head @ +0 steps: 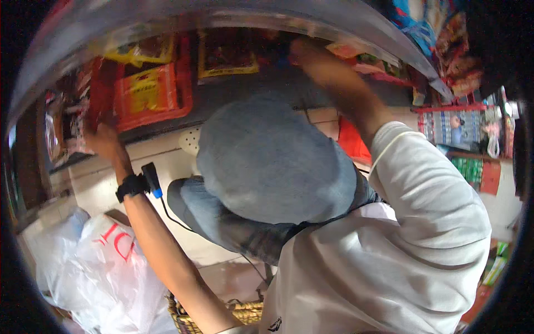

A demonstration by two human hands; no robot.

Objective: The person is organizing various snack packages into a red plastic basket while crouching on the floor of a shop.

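My left hand (102, 141) is at the left end of a low shelf, between a red plastic basket (185, 104) and some packets in clear and red wrapping (56, 125). It is blurred, so its hold cannot be told. In the basket lies a red and yellow packet (144, 89). Near the top centre my right hand (302, 52) reaches onto the shelf among dark, blurred goods; its fingers are unclear. Left of it lies a dark packet with a yellow border (227, 62). Red and green packets (379, 64) lie to its right.
A grey curved edge (233, 16) runs above the shelf. White plastic bags (104, 267) stand at lower left, beside a woven basket (246, 313). A black cable (173, 219) hangs from a device by my left wrist. Something red (353, 140) lies under my right forearm.
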